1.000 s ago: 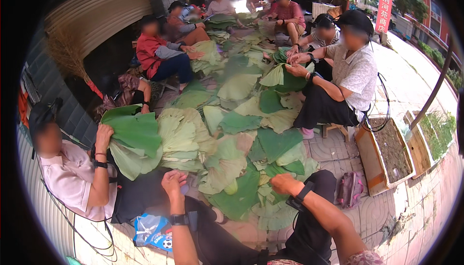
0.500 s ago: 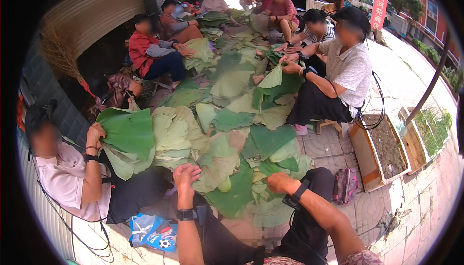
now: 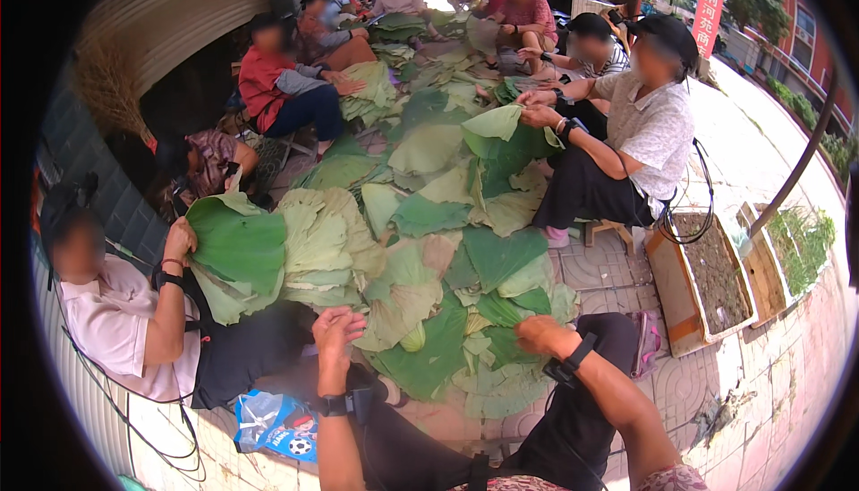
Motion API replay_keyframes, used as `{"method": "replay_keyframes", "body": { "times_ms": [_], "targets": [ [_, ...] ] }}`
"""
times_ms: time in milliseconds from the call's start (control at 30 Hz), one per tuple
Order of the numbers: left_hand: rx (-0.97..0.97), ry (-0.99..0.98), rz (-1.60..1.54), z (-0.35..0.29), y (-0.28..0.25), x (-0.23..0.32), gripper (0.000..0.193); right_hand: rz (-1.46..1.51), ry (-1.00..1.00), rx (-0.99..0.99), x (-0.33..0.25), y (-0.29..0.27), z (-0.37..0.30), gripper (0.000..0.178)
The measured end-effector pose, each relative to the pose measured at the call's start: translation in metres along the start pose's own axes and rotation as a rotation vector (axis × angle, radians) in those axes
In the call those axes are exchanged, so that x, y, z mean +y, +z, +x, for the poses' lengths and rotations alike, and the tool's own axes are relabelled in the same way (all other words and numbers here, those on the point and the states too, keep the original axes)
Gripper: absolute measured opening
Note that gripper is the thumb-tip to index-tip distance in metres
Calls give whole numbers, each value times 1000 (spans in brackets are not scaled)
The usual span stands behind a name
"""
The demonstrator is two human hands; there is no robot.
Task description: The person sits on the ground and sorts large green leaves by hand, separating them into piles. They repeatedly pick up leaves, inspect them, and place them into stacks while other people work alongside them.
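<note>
Large green and yellowish leaves, like lotus leaves, lie in overlapping layers before me. My left hand (image 3: 338, 328) is raised beside the near left edge of the pile, fingers loosely curled, with nothing visible in it. Low over the near right part, my right hand (image 3: 544, 336) has its fingers drawn together against the leaves. A dark green leaf (image 3: 506, 345) lies right at its fingertips; whether the fingers grip it is hidden. A broad green leaf (image 3: 501, 260) and a ribbed pale pile (image 3: 324, 245) lie farther off.
A person at left holds a green leaf (image 3: 234, 233); one at right lifts another (image 3: 506, 155). More people sit along both sides. Soil-filled planter boxes (image 3: 707, 276) stand at right, with a pink-grey bag (image 3: 646, 343) by my knee. A blue packet (image 3: 277, 426) lies at left.
My right hand has moved slightly right, and my left slightly left, its fingers curling in more. The person at right has shifted their leaf left and higher.
</note>
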State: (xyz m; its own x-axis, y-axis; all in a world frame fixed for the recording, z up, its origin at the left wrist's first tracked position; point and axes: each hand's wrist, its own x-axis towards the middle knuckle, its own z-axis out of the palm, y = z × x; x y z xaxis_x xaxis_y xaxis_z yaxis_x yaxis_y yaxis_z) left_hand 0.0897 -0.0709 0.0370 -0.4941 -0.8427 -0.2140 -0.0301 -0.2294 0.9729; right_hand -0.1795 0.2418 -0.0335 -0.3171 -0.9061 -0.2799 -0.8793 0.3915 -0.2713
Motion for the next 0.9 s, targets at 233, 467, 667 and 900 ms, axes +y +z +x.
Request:
{"method": "replay_keyframes", "body": {
  "times_ms": [233, 467, 667, 900],
  "targets": [
    [54, 28, 35, -1, -14, -5, 16, 5, 35, -10, -5, -3, 1, 21],
    [-139, 77, 103, -26, 37, -24, 11, -55, 48, -60, -4, 0, 6, 21],
    [-300, 1, 240, -34, 60, -36, 11, -45, 40, -65, -12, 1, 11, 21],
    [-296, 22, 184, -31, 62, -36, 12, -57, -43, -40, -27, 5, 23, 20]
  ]
}}
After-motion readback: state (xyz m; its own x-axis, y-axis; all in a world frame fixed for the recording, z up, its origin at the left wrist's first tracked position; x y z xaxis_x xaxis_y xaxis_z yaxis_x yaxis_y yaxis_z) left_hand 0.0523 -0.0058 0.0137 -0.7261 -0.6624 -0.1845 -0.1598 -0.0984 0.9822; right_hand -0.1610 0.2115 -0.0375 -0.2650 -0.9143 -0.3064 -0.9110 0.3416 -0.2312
